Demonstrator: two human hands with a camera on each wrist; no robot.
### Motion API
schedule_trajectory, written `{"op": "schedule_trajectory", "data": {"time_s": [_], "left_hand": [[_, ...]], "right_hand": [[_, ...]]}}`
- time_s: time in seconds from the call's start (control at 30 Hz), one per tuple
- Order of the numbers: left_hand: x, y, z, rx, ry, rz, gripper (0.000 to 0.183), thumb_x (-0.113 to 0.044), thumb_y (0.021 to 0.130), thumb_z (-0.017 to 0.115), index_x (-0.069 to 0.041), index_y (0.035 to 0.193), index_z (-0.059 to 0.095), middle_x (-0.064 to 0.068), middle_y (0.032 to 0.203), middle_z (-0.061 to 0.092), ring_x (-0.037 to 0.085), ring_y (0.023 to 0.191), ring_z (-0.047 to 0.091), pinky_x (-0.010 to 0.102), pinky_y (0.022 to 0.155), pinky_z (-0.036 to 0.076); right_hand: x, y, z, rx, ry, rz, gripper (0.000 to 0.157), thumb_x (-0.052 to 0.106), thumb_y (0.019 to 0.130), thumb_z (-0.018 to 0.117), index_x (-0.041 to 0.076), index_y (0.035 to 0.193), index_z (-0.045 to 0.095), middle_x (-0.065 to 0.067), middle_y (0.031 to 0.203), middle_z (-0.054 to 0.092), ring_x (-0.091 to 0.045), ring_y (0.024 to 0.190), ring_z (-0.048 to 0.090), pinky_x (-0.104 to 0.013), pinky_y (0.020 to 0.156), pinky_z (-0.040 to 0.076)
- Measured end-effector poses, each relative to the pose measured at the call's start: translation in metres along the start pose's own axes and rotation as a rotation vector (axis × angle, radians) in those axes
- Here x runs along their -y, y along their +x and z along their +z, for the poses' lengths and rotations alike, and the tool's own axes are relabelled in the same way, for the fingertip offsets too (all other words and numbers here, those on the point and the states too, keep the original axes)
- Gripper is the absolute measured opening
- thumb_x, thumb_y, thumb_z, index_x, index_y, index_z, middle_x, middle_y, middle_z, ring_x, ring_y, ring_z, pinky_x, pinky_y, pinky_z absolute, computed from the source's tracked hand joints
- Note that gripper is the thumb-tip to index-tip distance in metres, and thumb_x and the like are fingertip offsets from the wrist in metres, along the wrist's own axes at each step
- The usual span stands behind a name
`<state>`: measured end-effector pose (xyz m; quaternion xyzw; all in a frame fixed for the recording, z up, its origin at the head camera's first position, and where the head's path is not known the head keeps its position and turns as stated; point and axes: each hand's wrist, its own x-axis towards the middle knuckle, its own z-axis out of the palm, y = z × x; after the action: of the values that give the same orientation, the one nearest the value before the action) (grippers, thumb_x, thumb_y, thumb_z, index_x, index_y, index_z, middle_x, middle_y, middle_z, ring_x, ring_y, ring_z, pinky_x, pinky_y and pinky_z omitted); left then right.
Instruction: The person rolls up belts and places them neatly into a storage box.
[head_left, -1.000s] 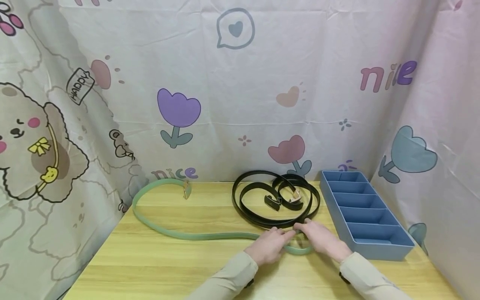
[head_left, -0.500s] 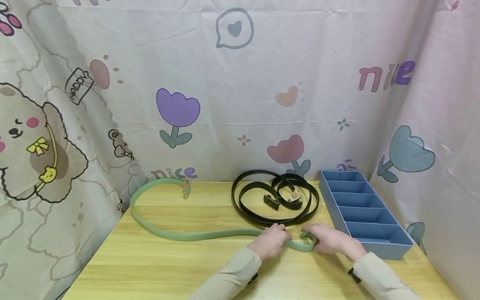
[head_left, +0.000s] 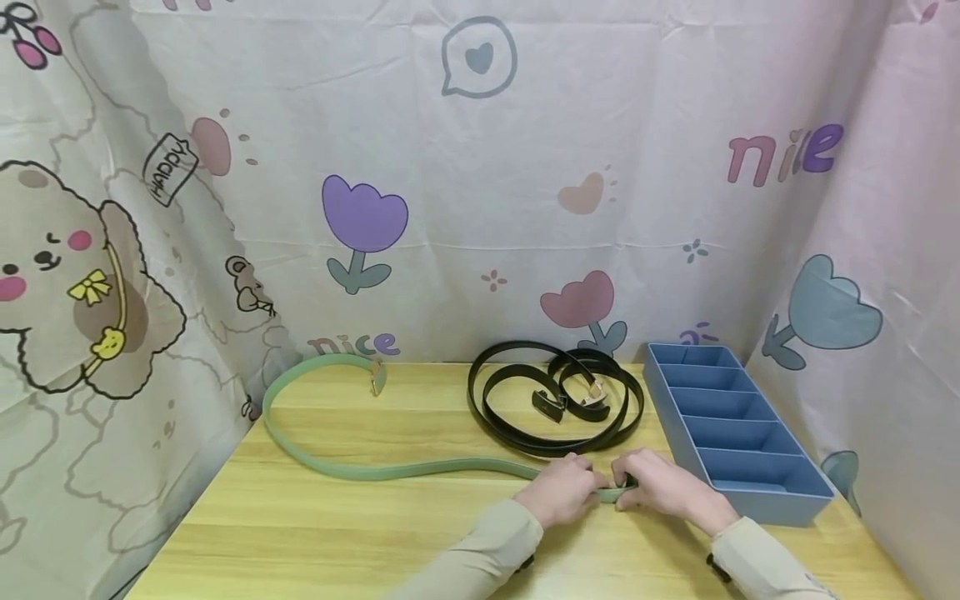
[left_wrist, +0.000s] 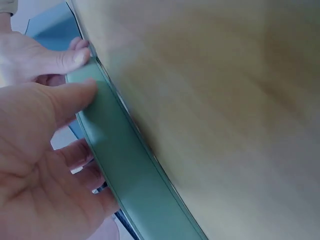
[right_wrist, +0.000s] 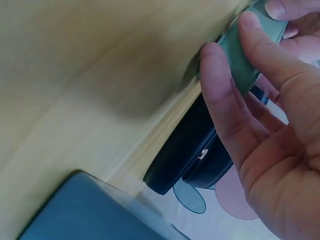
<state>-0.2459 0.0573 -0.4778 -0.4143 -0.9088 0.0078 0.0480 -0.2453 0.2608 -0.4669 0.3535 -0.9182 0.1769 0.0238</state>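
Observation:
A long green belt (head_left: 420, 468) lies across the table in a wide curve, its gold-edged buckle end (head_left: 378, 378) at the back left. My left hand (head_left: 562, 490) pinches the strap, the thumb on one face and the fingers behind, as the left wrist view shows along the green strap (left_wrist: 130, 170). Close beside it, my right hand (head_left: 663, 483) holds the belt's other end, which bends round between thumb and fingers. In the right wrist view a short stretch of green strap (right_wrist: 239, 62) shows between the fingers; the rest of that end is hidden.
Behind the hands lie coiled black belts (head_left: 491, 425), one with a gold buckle (head_left: 596, 393) and one with a dark buckle (head_left: 549, 406). A blue divided box (head_left: 765, 502) stands to the right of my right hand. A printed curtain (head_left: 465, 167) hangs behind the table.
The loop of green strap between the hands has shrunk into a small bend at the right fingers. My left hand has slid right along the strap, closer to the right hand.

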Motion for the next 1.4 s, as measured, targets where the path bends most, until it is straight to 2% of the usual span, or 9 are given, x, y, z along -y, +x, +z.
{"op": "schedule_trajectory", "data": {"time_s": [0.13,0.3,0.53,0.7,0.8,0.93,1.1,1.2,1.4], "left_hand": [[-0.008,0.006,-0.002,0.038,-0.018,0.017,0.032,-0.025,0.091,0.069,-0.036,0.120,0.066,-0.010,0.112,0.062,0.008,0.109,0.058,0.025,0.095,0.047],[-0.014,0.010,-0.005,0.073,-0.035,0.019,0.026,-0.023,0.090,0.070,-0.034,0.112,0.065,-0.011,0.117,0.061,0.007,0.114,0.056,0.026,0.099,0.045],[-0.017,0.015,-0.002,0.090,-0.042,-0.015,0.035,-0.025,0.088,0.070,-0.039,0.118,0.060,-0.011,0.110,0.055,0.004,0.100,0.052,0.024,0.082,0.046],[-0.016,0.016,-0.004,0.086,-0.091,0.012,0.030,-0.019,0.086,0.072,-0.033,0.111,0.062,-0.010,0.099,0.053,0.002,0.090,0.050,0.017,0.076,0.042],[-0.012,0.017,-0.003,0.053,-0.134,0.008,0.022,-0.014,0.086,0.070,-0.026,0.104,0.065,-0.009,0.102,0.058,0.002,0.091,0.055,0.014,0.078,0.044],[-0.008,0.018,0.000,0.033,-0.147,-0.019,0.018,-0.013,0.089,0.066,-0.021,0.105,0.067,-0.005,0.124,0.061,0.005,0.107,0.060,0.016,0.091,0.046],[-0.010,0.019,-0.002,0.081,-0.114,-0.027,0.037,-0.019,0.092,0.065,-0.019,0.128,0.060,-0.002,0.133,0.056,0.007,0.117,0.057,0.018,0.098,0.044],[-0.013,0.020,-0.003,0.100,-0.095,-0.037,0.046,-0.022,0.093,0.064,-0.020,0.137,0.053,-0.002,0.137,0.054,0.007,0.121,0.055,0.019,0.101,0.043],[-0.016,0.021,-0.004,0.125,-0.097,-0.062,0.061,-0.022,0.092,0.065,-0.021,0.148,0.042,-0.007,0.124,0.058,0.003,0.109,0.058,0.017,0.095,0.045]], "right_hand": [[-0.001,0.000,0.003,-0.034,0.007,0.002,0.026,0.025,0.071,0.084,0.022,0.075,0.058,0.012,0.079,0.055,0.001,0.069,0.047,-0.020,0.059,0.041],[-0.002,-0.001,0.007,-0.079,-0.002,0.024,0.027,0.023,0.068,0.087,0.022,0.079,0.063,0.013,0.083,0.057,0.000,0.072,0.048,-0.022,0.062,0.043],[-0.004,-0.003,0.009,-0.110,-0.022,0.056,0.029,0.019,0.063,0.088,0.020,0.081,0.065,0.015,0.076,0.061,0.000,0.069,0.052,-0.023,0.060,0.044],[-0.002,-0.005,0.009,-0.113,-0.055,0.037,0.026,0.016,0.065,0.085,0.026,0.078,0.065,0.019,0.075,0.059,0.002,0.071,0.052,-0.024,0.062,0.045],[-0.001,-0.005,0.009,-0.119,-0.034,0.041,0.029,0.010,0.066,0.082,0.024,0.087,0.067,0.017,0.081,0.064,0.001,0.074,0.056,-0.025,0.065,0.049],[-0.001,-0.005,0.008,-0.120,0.002,0.026,0.047,0.001,0.065,0.079,0.014,0.108,0.065,0.008,0.092,0.069,-0.004,0.080,0.062,-0.027,0.070,0.052],[-0.002,-0.006,0.010,-0.122,-0.041,0.033,0.062,0.006,0.064,0.082,0.006,0.123,0.061,-0.005,0.107,0.071,-0.018,0.092,0.067,-0.039,0.080,0.055],[-0.003,-0.007,0.012,-0.147,-0.052,0.043,0.061,0.008,0.062,0.084,0.010,0.120,0.062,-0.003,0.108,0.067,-0.017,0.094,0.063,-0.039,0.081,0.054],[-0.005,-0.010,0.014,-0.189,0.030,0.054,0.046,0.005,0.060,0.083,0.024,0.092,0.057,0.013,0.076,0.055,0.000,0.070,0.050,-0.020,0.061,0.043]]}}
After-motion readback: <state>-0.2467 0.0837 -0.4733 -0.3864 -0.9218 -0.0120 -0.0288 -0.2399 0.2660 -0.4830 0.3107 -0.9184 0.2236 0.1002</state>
